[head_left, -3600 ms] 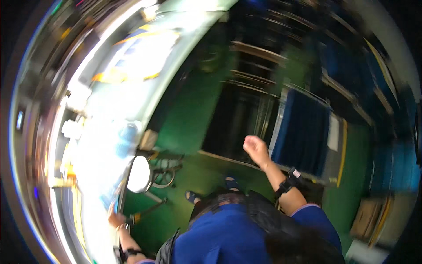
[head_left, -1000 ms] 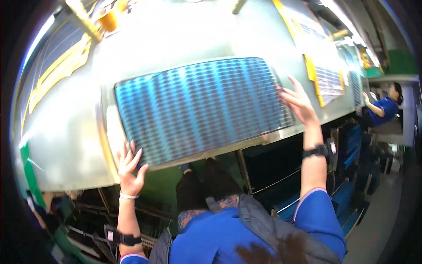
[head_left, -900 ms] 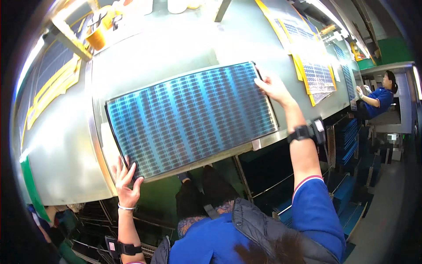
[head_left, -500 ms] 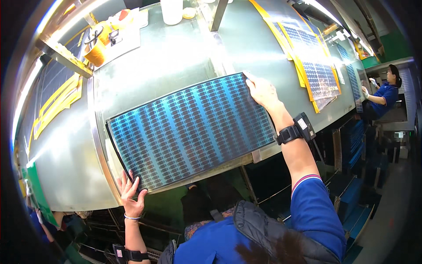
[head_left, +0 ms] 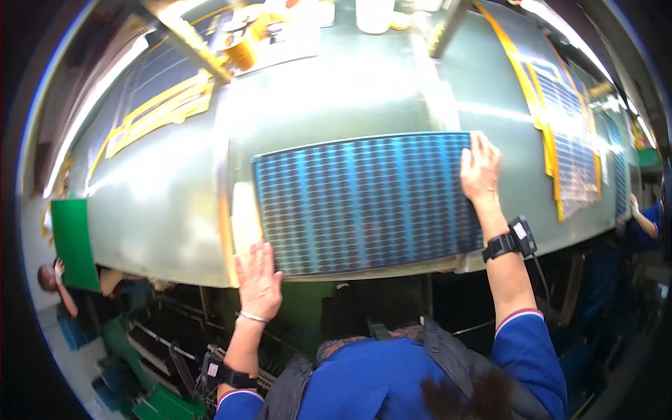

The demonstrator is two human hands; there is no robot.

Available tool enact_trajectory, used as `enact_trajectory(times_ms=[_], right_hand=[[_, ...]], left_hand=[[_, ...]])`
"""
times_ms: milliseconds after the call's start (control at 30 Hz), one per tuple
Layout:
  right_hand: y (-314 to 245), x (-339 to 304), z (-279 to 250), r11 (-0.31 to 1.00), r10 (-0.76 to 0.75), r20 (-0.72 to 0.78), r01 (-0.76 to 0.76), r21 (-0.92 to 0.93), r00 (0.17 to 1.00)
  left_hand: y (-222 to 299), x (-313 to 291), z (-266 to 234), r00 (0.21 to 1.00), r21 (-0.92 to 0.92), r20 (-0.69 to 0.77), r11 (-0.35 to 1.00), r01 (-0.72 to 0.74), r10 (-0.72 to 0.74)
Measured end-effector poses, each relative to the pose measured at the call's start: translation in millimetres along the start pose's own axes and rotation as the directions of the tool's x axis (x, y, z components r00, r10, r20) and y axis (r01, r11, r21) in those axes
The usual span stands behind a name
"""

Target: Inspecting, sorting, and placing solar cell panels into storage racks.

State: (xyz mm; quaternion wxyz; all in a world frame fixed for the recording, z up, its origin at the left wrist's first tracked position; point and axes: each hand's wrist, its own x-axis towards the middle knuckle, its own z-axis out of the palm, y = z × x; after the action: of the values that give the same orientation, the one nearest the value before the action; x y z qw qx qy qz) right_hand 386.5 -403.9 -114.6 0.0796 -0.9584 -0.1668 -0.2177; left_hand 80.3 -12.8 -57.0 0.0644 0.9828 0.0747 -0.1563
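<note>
The blue patterned panel [head_left: 367, 206] already lies on the worktop [head_left: 161, 203], left hand [head_left: 260, 287] and right hand [head_left: 483, 176] at diagonal corners, fingers [head_left: 478, 148] extended, grip unclear.

You have a green board [head_left: 75, 245] at left, an orange cup [head_left: 241, 54] and white tub [head_left: 374, 15] ahead, yellow-edged sheets [head_left: 568, 129] rightward.

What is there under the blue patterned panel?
Around the blue patterned panel, the grey worktop shows, and a pale strip lies beside the panel's left edge. What lies directly beneath is covered, so I cannot tell whether the strip continues there.
</note>
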Motion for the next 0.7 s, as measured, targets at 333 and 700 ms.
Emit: enact_trajectory(times_ms=[333,700], right_hand=[[-5.3,-3.6,-0.6,0.997,0.079,0.064,-0.080,0.019,0.995],[60.6,-88.1,-99.2,0.909,-0.119,0.580,-0.147,0.391,0.806]], left_hand=[[-4.7,149.3,10.8,0.829,-0.006,-0.554,0.996,0.090,-0.078],[-18.3,174.5,-1.6,0.799,0.340,-0.595,0.929,0.147,0.092]])
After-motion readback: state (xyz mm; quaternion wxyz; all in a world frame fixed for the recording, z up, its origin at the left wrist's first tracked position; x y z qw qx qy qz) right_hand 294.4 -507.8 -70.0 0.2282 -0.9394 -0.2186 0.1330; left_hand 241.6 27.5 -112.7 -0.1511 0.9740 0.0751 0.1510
